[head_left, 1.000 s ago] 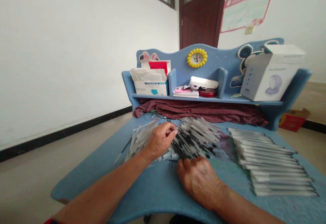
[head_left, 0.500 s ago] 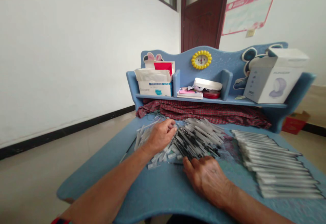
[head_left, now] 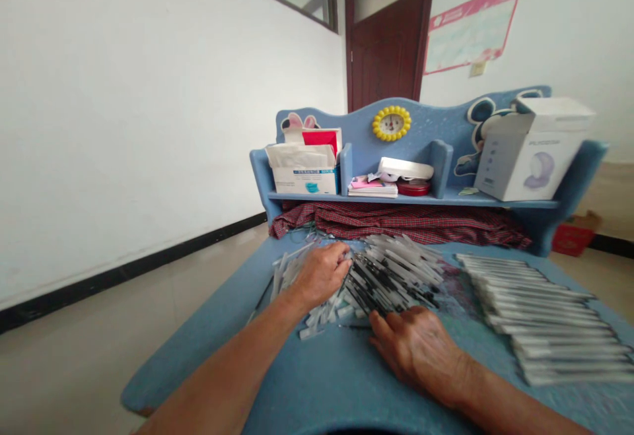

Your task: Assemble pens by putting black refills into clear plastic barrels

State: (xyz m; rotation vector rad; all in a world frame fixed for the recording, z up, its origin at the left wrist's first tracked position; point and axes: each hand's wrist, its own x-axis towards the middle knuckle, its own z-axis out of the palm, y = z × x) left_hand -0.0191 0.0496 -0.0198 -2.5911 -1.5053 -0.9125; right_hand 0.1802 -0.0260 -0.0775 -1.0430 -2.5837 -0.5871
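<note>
A loose heap of white and black pens (head_left: 391, 276) lies in the middle of the blue desk (head_left: 307, 375). My left hand (head_left: 321, 273) rests on the left side of the heap, fingers curled down over the pens. My right hand (head_left: 419, 346) lies palm down at the heap's near edge, its fingertips touching the closest pens. A second lot of white pens (head_left: 535, 309) is laid out in a neat row on the right of the desk, apart from both hands.
A blue shelf (head_left: 416, 199) at the desk's back carries a mask box (head_left: 302, 174), a yellow clock (head_left: 391, 123), books, a red tin and a white carton (head_left: 529, 151). Red checked cloth (head_left: 396, 220) lies under it. A door and a white wall stand behind.
The view has shifted, so the desk sits lower and further right in the picture. Both hands stay on the pen heap in much the same pose.
</note>
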